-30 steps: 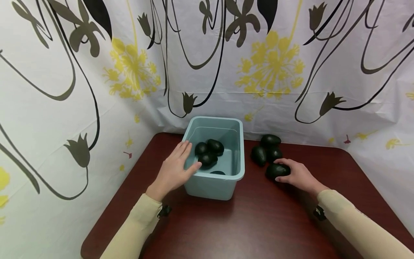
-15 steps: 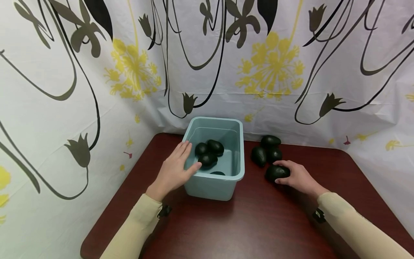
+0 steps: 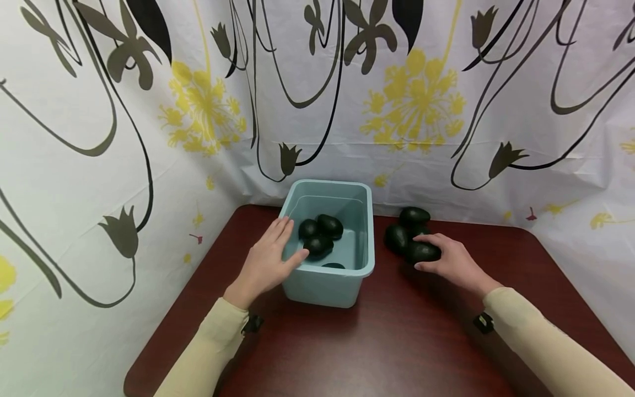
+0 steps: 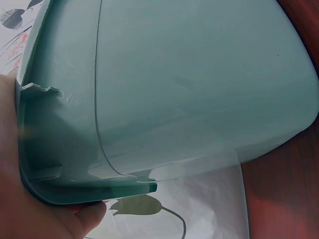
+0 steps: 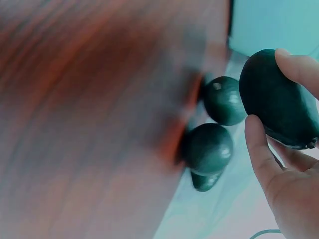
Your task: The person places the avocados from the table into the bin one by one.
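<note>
My right hand (image 3: 457, 263) grips a dark green avocado (image 3: 421, 253) between thumb and fingers. In the right wrist view the held avocado (image 5: 276, 99) appears raised off the table. Close behind it lie loose avocados, among them one at the left (image 3: 396, 239) and one at the back (image 3: 414, 215); another is partly covered by the held one. With fingers straight, my left hand (image 3: 268, 260) rests on the left front corner of a light blue plastic bin (image 3: 324, 288). Inside the bin are several avocados (image 3: 319, 246), one mostly hidden by the front wall.
The bin stands on a dark red-brown wooden table (image 3: 397, 342) with rounded corners. A white curtain (image 3: 317, 127) with grey and yellow flower prints hangs along the table's back and left sides.
My right hand has lifted the avocado slightly and shifted it a little away from me, so it now overlaps the avocado behind it. My left hand and the bin have not moved.
</note>
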### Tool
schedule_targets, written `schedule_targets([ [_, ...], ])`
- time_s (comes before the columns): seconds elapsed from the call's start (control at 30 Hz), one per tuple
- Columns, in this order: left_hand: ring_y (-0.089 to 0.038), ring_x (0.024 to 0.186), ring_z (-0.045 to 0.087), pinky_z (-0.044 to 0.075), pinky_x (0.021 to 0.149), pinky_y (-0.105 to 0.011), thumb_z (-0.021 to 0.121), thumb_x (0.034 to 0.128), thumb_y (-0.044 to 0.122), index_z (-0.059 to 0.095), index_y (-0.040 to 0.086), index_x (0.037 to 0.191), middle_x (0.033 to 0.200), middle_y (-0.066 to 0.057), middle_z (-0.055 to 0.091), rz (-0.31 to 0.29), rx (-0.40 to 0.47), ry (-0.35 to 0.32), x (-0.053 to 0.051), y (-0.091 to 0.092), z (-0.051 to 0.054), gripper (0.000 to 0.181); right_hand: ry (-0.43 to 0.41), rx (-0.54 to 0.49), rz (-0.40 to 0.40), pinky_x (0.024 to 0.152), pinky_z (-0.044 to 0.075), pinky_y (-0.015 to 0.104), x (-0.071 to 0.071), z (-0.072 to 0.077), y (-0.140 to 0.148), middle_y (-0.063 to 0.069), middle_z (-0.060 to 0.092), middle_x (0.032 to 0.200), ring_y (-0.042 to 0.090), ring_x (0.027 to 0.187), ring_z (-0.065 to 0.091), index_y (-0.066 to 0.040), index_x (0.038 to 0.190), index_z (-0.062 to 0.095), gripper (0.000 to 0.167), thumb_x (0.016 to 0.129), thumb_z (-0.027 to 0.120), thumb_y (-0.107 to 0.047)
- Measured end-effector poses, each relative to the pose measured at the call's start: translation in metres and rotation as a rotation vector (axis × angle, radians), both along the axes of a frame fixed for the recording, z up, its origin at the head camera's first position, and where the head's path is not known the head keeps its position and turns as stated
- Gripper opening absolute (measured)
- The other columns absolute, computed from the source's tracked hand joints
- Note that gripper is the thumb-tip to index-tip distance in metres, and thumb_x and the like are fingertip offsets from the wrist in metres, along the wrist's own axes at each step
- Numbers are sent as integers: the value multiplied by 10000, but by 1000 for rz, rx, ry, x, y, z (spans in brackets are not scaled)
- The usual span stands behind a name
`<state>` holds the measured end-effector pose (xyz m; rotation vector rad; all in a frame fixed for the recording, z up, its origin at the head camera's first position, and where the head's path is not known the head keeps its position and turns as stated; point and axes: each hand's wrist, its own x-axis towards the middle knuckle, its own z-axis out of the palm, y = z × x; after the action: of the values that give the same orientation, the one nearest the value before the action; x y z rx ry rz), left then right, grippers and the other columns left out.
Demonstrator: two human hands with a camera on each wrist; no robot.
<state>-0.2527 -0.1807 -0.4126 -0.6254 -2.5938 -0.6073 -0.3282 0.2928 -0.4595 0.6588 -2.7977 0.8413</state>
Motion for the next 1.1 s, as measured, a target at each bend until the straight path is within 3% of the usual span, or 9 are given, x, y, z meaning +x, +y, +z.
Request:
schedule_targets([
  [0.5,-286,1508,221,325,1131,-524,444,978,672,368,37,1554,1628,-119,287,2,4,-2,0,0,-1,861,79,-67,-5,862,490,462,3,49,-27,-63,562,1323,199,1118,579,-369,1366,592,647,784,842,-502],
  [0.83,-292,1509,219,309,1141,-520,444,978,673,358,37,1558,1627,-129,285,0,2,-5,1,0,1,865,141,-81,38,816,505,446,8,78,-47,-49,565,1332,197,1075,589,-351,1411,570,687,795,820,-524],
  [1.1,-269,1512,210,309,1144,-506,417,973,697,353,55,1564,1638,-91,265,10,2,-15,0,0,0,875,199,-100,83,781,511,415,10,95,-64,-87,575,1295,131,1010,598,-437,1424,521,689,802,800,-541],
])
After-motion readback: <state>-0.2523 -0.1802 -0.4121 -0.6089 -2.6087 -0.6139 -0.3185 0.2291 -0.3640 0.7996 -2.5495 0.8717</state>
